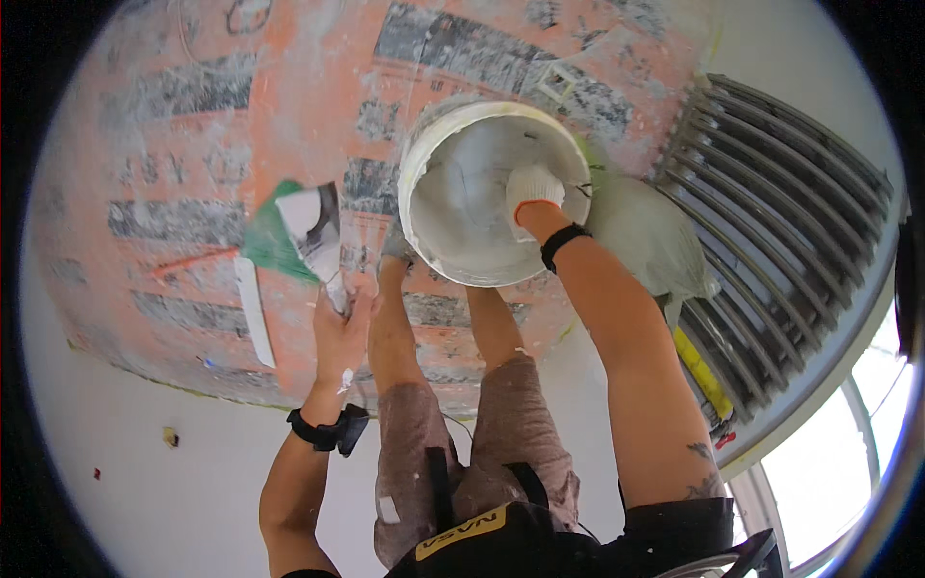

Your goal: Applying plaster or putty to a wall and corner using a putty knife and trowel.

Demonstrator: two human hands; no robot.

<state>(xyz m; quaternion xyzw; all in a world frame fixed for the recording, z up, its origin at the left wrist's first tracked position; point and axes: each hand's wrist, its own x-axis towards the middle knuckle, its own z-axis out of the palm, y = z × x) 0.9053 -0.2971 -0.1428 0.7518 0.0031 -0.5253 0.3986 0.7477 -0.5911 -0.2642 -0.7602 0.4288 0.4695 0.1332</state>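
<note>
My bare left hand point(344, 318) is closed round the handle of a putty knife point(318, 226). Its broad blade points up and carries a smear of white compound. A large white bucket point(416, 217) stands before my legs, its inside coated with pale, wet-looking compound point(467, 193). My right hand point(536, 193), in a white knitted glove with an orange cuff, reaches into the bucket near its right wall. The fingers look curled, but whatever they grip is hidden by the glove.
Orange-and-black protective sheeting point(193, 164), dusted white, covers the floor. Beyond the putty knife lie a green piece point(275, 236) and a white strip point(254, 313). A pale plastic bag point(650, 236) rests against the bucket's right side, beside a grey ribbed radiator point(771, 212).
</note>
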